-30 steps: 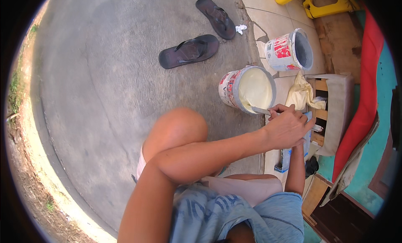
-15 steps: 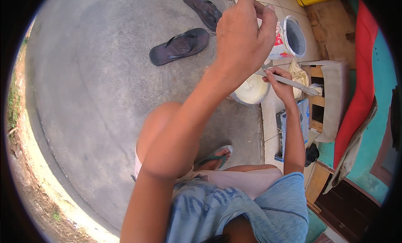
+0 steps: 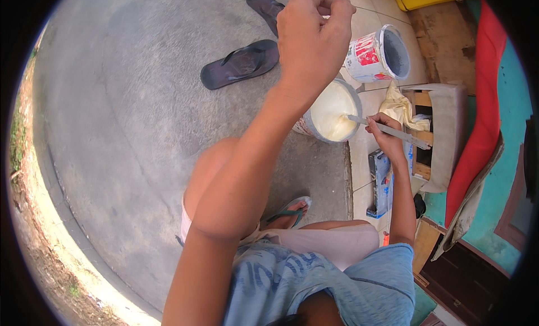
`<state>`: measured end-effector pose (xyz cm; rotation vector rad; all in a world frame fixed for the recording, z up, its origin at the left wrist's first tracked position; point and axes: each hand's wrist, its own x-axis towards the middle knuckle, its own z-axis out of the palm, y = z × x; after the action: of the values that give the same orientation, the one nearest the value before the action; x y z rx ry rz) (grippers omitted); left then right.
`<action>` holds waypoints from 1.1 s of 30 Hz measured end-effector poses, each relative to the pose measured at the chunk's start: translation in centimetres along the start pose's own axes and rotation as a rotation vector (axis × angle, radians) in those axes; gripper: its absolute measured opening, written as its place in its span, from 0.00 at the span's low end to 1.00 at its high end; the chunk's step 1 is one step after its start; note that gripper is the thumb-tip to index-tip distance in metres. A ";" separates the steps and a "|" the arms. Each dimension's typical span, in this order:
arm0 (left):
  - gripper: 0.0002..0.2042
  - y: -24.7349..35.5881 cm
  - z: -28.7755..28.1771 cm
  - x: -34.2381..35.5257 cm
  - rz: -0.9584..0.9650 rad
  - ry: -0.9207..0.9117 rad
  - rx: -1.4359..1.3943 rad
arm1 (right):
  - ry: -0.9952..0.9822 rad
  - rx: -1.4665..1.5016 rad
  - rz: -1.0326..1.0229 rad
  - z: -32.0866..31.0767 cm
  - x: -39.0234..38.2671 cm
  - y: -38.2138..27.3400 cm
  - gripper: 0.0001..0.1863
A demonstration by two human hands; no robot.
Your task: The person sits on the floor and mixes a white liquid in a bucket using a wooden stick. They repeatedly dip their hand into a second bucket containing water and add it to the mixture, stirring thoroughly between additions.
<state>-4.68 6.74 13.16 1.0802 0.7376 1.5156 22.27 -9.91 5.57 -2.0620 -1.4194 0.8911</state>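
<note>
Little margin against a spill

The right hand point(image 3: 384, 136) grips a flat grey stick point(image 3: 410, 138) partway along, its near end in the cream-coloured liquid point(image 3: 330, 108) and its far end jutting out over the tile. That liquid sits high in a bucket point(image 3: 303, 127) close to where the concrete point(image 3: 140, 101) meets the tile floor point(image 3: 362, 163). A fast sweep or a hard push against the wall could slop it over the rim or rock the bucket.

The left hand point(image 3: 314, 31) is raised with its fingers curled toward the thumb; part of it passes out of view, so whether it pinches anything I cannot tell. Its forearm point(image 3: 264, 135) crosses in front of the bucket, and lowering it carelessly could knock the rim.

If the stick lifts out wet, drips could land on the pale cloth point(image 3: 397, 104) or the blue tray point(image 3: 383, 186) nearby. A slick shaft could also slide through the fingers, since only one hand visibly holds it.
</note>
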 end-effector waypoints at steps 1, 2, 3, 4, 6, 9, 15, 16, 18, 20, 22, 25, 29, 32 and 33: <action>0.14 0.4 0.1 0.0 -0.033 -0.009 -0.011 | 0.064 0.027 -0.019 0.2 0.7 0.6 0.09; 0.14 0.0 0.2 0.1 -0.033 -0.006 -0.048 | 0.100 0.014 -0.031 0.5 1.6 0.8 0.09; 0.14 -0.6 0.3 0.3 -0.034 -0.004 -0.084 | 0.081 0.038 -0.047 1.0 2.3 0.7 0.09; 0.14 -1.2 0.4 0.4 -0.035 -0.003 -0.121 | 0.062 0.061 -0.062 1.5 2.9 0.5 0.09; 0.14 -1.1 0.5 0.3 -0.045 -0.013 -0.093 | -0.026 0.109 -0.084 2.9 3.2 -0.2 0.09; 0.14 -0.6 0.7 -0.1 -0.074 -0.030 -0.048 | -0.176 0.123 -0.097 3.9 1.2 -1.6 0.11; 0.14 -0.9 0.5 -0.1 -0.083 -0.027 -0.107 | -0.206 -0.035 0.007 -0.1 -0.8 -0.9 0.08; 0.13 -1.3 0.4 0.0 -0.062 -0.027 -0.137 | -0.135 -0.050 0.006 -0.3 -0.5 -0.6 0.08; 0.13 -1.2 0.6 0.0 -0.071 -0.032 -0.133 | 0.000 -0.079 -0.073 0.1 0.2 0.6 0.09; 0.13 -1.1 1.0 0.1 -0.086 -0.036 -0.129 | 0.043 -0.008 -0.082 1.2 1.2 1.2 0.10; 0.13 -0.9 1.1 0.0 -0.107 -0.037 -0.121 | 0.052 0.080 -0.106 3.0 1.5 0.2 0.10; 0.13 -0.5 1.0 -0.2 -0.102 -0.084 -0.088 | -0.082 0.043 -0.103 3.9 0.2 -1.1 0.10; 0.14 -0.5 1.0 -0.2 -0.107 -0.066 -0.078 | -0.262 0.027 -0.043 1.3 -1.6 -0.7 0.10; 0.14 -0.8 1.1 -0.1 -0.126 -0.043 -0.083 | -0.178 -0.114 -0.079 -0.4 -1.3 0.0 0.09; 0.14 -0.8 1.0 -0.1 -0.123 -0.043 -0.090 | -0.140 -0.193 -0.110 -0.7 -1.0 0.1 0.09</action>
<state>-3.44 6.77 12.82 0.9799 0.6874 1.4039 22.58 -10.91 6.21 -2.0688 -1.7370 0.8979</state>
